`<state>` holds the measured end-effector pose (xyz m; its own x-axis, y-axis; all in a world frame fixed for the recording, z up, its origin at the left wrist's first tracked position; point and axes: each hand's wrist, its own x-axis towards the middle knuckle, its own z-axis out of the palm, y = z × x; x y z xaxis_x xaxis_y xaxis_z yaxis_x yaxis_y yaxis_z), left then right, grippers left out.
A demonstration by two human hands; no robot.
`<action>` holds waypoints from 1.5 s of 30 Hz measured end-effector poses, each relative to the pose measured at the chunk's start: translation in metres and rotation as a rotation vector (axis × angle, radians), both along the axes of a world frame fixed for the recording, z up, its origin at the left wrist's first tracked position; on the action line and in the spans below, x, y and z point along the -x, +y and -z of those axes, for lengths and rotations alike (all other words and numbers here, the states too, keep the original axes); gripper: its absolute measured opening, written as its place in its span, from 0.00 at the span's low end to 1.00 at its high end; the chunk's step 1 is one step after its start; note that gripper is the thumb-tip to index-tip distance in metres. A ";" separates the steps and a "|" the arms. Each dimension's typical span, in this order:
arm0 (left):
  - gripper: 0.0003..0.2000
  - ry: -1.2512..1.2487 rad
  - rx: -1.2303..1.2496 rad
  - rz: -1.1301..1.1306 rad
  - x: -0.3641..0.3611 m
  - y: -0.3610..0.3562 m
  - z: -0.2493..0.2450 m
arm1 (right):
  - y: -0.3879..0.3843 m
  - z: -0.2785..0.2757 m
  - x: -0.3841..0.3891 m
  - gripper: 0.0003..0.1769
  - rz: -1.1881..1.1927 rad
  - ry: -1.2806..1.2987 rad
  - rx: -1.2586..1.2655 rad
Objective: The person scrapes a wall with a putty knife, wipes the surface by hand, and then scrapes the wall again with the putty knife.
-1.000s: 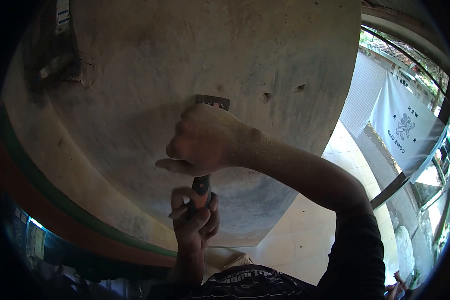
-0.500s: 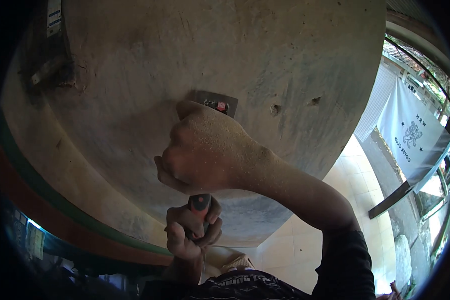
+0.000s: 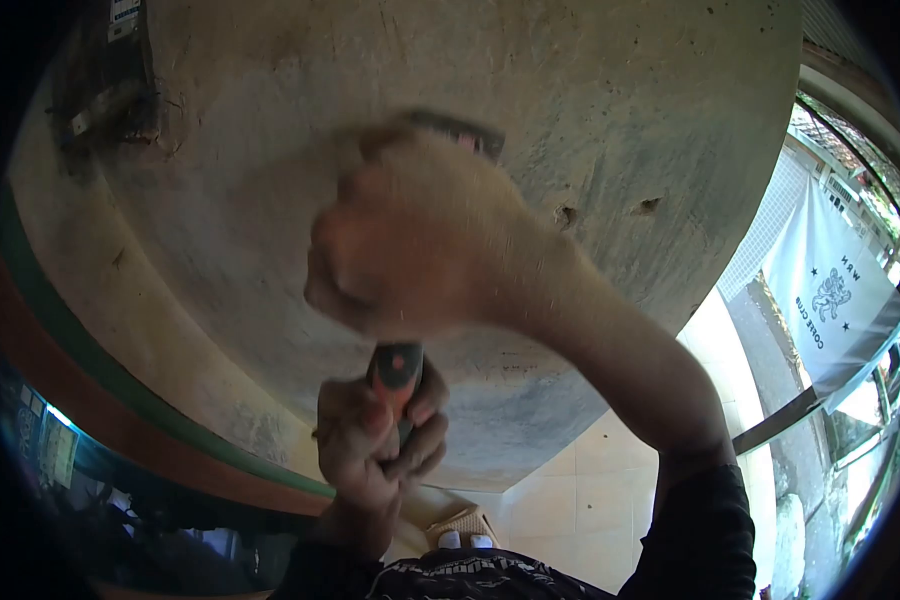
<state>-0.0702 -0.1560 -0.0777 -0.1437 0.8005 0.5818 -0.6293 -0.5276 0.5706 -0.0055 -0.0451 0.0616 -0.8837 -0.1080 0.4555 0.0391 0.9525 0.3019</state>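
My right hand (image 3: 410,235), blurred and raised in front of the wall (image 3: 270,100), is closed in a fist. Beyond its thumb side juts the dark, squarish head (image 3: 455,133) of a tool, with a reddish patch on it; the grip is hidden in the fist. Lower down, my left hand (image 3: 375,435) wraps its fingers round a black and red-orange handle (image 3: 397,375). The rounded end of that handle points up towards the right fist, and the rest of the tool is hidden.
Two small chipped holes (image 3: 567,216) mark the wall right of my fist. A dark box-like fixture (image 3: 120,110) hangs at upper left. A green and brown ledge (image 3: 120,390) curves along the left. A white banner (image 3: 825,280) hangs at right, above tiled floor (image 3: 580,480).
My right hand has risen with the dark-headed tool. My left hand has moved up slightly with the red and black handle. The wall has shifted a little to the right in view.
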 end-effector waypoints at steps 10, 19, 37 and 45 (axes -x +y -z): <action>0.08 0.025 0.029 0.056 -0.016 -0.027 -0.006 | 0.000 0.008 -0.006 0.16 -0.107 0.014 0.021; 0.11 0.044 0.036 -0.007 -0.012 -0.006 0.002 | 0.004 0.011 -0.001 0.15 -0.113 0.004 -0.064; 0.13 -0.055 -0.005 0.099 0.003 -0.010 0.003 | 0.000 0.012 0.012 0.17 -0.026 0.099 -0.009; 0.18 -0.041 -0.018 0.074 0.007 0.013 -0.016 | 0.004 -0.011 0.009 0.18 0.009 0.159 -0.015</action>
<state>-0.0774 -0.1435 -0.0617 -0.1082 0.7994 0.5910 -0.6895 -0.4886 0.5346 -0.0143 -0.0410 0.0727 -0.8014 -0.1084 0.5882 0.0962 0.9473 0.3056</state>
